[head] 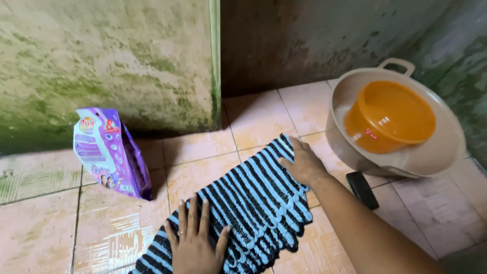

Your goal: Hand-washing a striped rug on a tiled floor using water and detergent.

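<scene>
A wet cloth with black and light-blue stripes (253, 195) lies spread on the tiled floor. My left hand (195, 241) rests flat on its near end, fingers apart, a ring on one finger. My right hand (304, 163) presses on the far right corner of the cloth, fingers curled over the edge. Neither hand lifts the cloth.
A purple detergent pouch (109, 152) stands at the left by a mossy wall (101, 61). At the right a beige basin (436, 152) holds water and an orange bowl (389, 115). A black object (362, 189) lies on the tiles beside the basin.
</scene>
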